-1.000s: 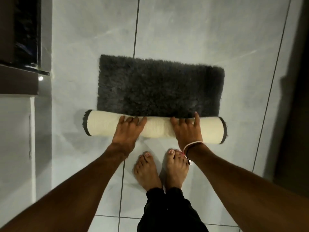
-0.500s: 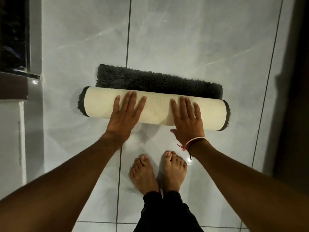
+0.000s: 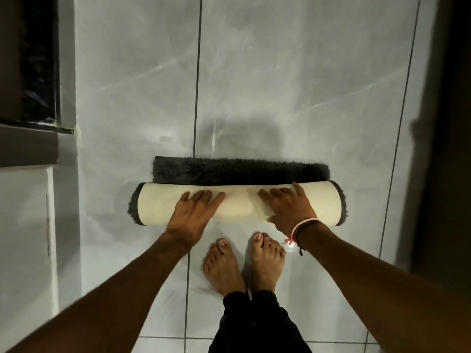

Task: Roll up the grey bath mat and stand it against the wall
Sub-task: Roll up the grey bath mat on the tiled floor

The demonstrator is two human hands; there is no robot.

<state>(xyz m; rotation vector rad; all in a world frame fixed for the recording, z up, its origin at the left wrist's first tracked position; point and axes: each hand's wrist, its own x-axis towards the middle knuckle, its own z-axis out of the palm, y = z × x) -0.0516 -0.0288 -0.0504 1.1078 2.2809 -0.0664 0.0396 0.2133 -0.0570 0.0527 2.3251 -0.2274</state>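
Grey tiled floor [image 3: 280, 98], bath mat [image 3: 239, 171] nearly rolled, cream backing outward

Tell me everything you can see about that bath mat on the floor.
The bath mat is almost fully rolled. The roll shows a cream, woven-looking backing outside, with dark grey shaggy pile poking out at both ends. A narrow strip of pile lies flat on the tiled floor beyond the roll. The roll lies crosswise in front of the person's feet. The left hand and right hand press on top of it.
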